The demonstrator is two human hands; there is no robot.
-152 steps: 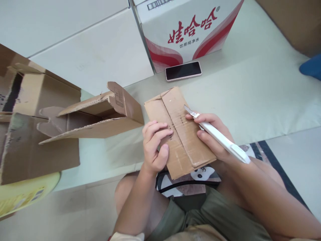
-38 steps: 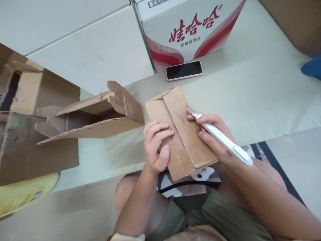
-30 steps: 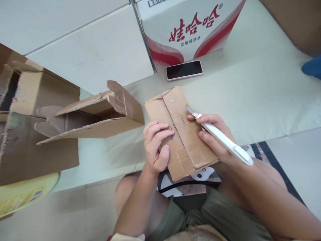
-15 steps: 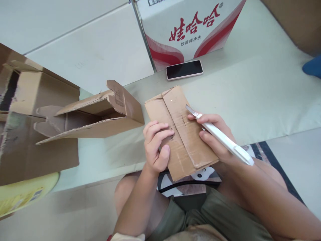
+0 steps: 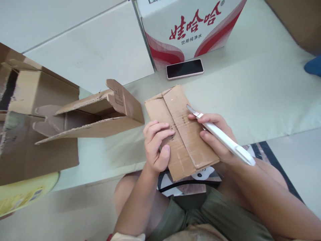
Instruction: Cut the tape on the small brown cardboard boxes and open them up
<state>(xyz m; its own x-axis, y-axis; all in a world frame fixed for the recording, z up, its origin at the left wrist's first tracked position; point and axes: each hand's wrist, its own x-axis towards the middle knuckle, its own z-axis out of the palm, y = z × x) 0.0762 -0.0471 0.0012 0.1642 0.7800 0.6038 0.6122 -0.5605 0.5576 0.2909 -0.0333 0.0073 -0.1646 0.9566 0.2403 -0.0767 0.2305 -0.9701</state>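
Note:
A small brown cardboard box (image 5: 187, 134) lies in front of me, tilted, a seam running down the middle of its upper face. My left hand (image 5: 157, 144) grips its left side, fingers bent over the top face. In my right hand (image 5: 218, 134) is a white utility knife (image 5: 225, 142), its short blade out and pointing up and left over the box's right part. The blade looks apart from the seam. The fingers of my right hand also rest by the box's right edge; whether they press on it I cannot tell.
An open, narrow cardboard box (image 5: 100, 125) stands to the left, beside larger brown cartons (image 5: 50, 147). A phone (image 5: 185, 69) lies at the back before a white and red carton (image 5: 185, 36). A yellow container (image 5: 30, 192) is at lower left. Something blue (image 5: 313, 66) shows at the right edge.
Almost nothing differs. The view has shifted very slightly; both hands keep their hold on the box and the utility knife.

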